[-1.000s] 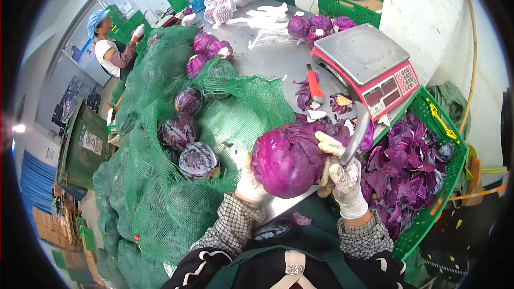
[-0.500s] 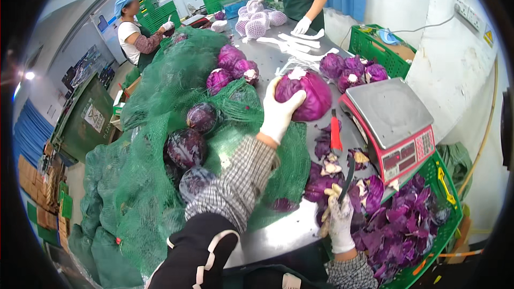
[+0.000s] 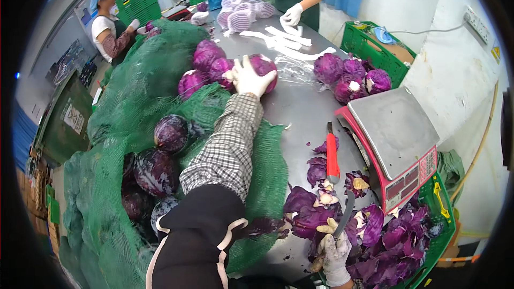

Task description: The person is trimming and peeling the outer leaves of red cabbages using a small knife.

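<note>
My left hand [image 3: 250,79], in a white glove, reaches to the far middle of the metal table and grips a trimmed red cabbage [image 3: 266,68], fingers spread over its near left side. Just left of it sit several more trimmed purple cabbages [image 3: 208,56], beside the green net. My gloved right hand [image 3: 333,257] is low at the right, closed round a knife whose dark curved blade [image 3: 347,213] points up and away; its handle is mostly hidden in the palm. Cut outer leaves [image 3: 303,210] lie around that hand. A red-handled knife [image 3: 332,160] rests on the table.
Green net sacks [image 3: 144,75] with untrimmed cabbages [image 3: 155,172] fill the left. A red scale [image 3: 393,131] stands right, by a green crate [image 3: 438,219] of leaves and several cabbages [image 3: 353,72]. Beyond are white foam strips [image 3: 286,43], net-wrapped cabbages [image 3: 239,20] and two people.
My left hand has carried the cabbage away and to the left, beside the other trimmed ones. My right hand has dropped slightly lower with its knife. The view has shifted a little.
</note>
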Available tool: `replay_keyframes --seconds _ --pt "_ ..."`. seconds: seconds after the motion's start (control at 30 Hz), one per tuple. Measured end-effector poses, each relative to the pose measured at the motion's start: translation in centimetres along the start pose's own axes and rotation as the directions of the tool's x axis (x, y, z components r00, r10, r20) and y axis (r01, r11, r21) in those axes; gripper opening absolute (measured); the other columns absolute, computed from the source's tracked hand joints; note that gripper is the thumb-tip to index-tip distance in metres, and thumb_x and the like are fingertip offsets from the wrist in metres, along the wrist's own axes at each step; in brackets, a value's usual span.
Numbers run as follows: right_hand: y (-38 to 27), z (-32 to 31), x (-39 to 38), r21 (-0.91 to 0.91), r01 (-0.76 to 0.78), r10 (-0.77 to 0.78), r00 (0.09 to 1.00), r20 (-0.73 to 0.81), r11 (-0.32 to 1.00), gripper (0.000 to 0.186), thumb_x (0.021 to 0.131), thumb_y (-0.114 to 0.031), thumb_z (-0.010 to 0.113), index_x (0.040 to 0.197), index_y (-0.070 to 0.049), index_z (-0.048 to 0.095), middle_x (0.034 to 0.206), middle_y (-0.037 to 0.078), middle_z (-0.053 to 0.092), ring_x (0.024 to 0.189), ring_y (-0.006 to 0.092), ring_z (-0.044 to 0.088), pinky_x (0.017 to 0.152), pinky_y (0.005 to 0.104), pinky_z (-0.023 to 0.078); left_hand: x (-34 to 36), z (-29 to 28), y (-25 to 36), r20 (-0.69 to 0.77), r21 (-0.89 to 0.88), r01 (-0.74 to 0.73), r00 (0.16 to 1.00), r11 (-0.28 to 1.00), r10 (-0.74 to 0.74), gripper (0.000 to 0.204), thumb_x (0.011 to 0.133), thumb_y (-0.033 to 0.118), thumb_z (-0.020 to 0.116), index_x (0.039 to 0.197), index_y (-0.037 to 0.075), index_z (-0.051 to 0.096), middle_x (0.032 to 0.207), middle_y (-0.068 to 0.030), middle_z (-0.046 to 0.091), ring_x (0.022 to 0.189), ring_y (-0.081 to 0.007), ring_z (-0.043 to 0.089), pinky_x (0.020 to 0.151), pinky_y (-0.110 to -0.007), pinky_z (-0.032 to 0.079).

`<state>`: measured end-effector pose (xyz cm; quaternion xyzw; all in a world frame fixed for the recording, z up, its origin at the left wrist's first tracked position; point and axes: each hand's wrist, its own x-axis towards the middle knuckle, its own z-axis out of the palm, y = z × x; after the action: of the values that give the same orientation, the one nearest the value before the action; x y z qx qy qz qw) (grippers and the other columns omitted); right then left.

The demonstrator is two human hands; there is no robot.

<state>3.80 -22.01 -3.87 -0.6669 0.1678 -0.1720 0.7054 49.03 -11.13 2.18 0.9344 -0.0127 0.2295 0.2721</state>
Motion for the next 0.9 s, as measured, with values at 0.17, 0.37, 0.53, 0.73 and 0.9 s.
replay_keyframes --seconds 0.17,0.37,0.53,0.73,0.9 --pt "-0.5 0.9 -0.1 0.058 -0.026 0.025 1.0 0.014 0.998 0.051 0.093 -0.03 0.057 0.13 0.004 0.047 0.097 0.01 0.063 0.054 0.0039 0.043 0.049 0.0191 0.036 -1.8 -1.6 -0.4 0.072 0.393 -0.151 0.988 0.907 0.133 0.094 0.071 0.058 0.068 0.14 0.003 0.033 0.141 -0.0185 0.036 0.129 -0.0325 0.038 0.104 -0.055 0.027" --pt "1.3 -0.3 0.2 0.109 0.039 -0.046 0.997 0.058 0.993 0.053 0.094 -0.03 0.056 0.131 0.005 0.042 0.101 0.014 0.064 0.045 0.0083 0.049 0.04 0.0211 0.039 -1.9 -17.6 -2.6 0.284 0.165 -0.265 0.935 0.95 0.211 0.073 0.076 0.057 0.062 0.114 -0.005 0.058 0.115 -0.0226 0.061 0.109 -0.0359 0.057 0.095 -0.04 0.044" --pt "-0.6 2.2 -0.3 0.014 0.373 -0.373 0.925 0.074 0.928 0.046 0.096 -0.02 0.051 0.133 0.005 0.042 0.112 0.016 0.061 0.051 0.0091 0.051 0.049 0.0208 0.043 -8.8 -31.1 -7.8 0.537 0.133 -0.408 0.796 0.903 0.28 0.071 0.078 0.055 0.065 0.113 -0.007 0.059 0.108 -0.0255 0.063 0.103 -0.0359 0.061 0.091 -0.039 0.047" --pt "3.2 7.7 -1.7 -0.156 0.625 -0.564 0.767 0.304 0.765 0.048 0.094 -0.012 0.053 0.137 0.005 0.038 0.135 0.02 0.049 0.114 0.0269 0.056 0.092 0.0305 0.046 -24.4 -37.4 -12.8 0.791 0.158 -0.382 0.601 0.91 0.115 0.076 0.077 0.056 0.066 0.115 -0.009 0.056 0.103 -0.0275 0.063 0.1 -0.0384 0.061 0.089 -0.042 0.048" --pt "1.0 8.9 -4.1 -0.329 0.679 -0.58 0.733 0.357 0.656 0.05 0.089 -0.012 0.061 0.133 0.004 0.043 0.127 0.02 0.054 0.111 0.0308 0.057 0.094 0.0362 0.046 -25.9 -38.8 -17.2 0.74 0.233 -0.203 0.672 0.951 -0.038 0.103 0.073 0.063 0.068 0.133 -0.014 0.038 0.13 -0.0324 0.047 0.123 -0.0386 0.048 0.105 -0.037 0.038"
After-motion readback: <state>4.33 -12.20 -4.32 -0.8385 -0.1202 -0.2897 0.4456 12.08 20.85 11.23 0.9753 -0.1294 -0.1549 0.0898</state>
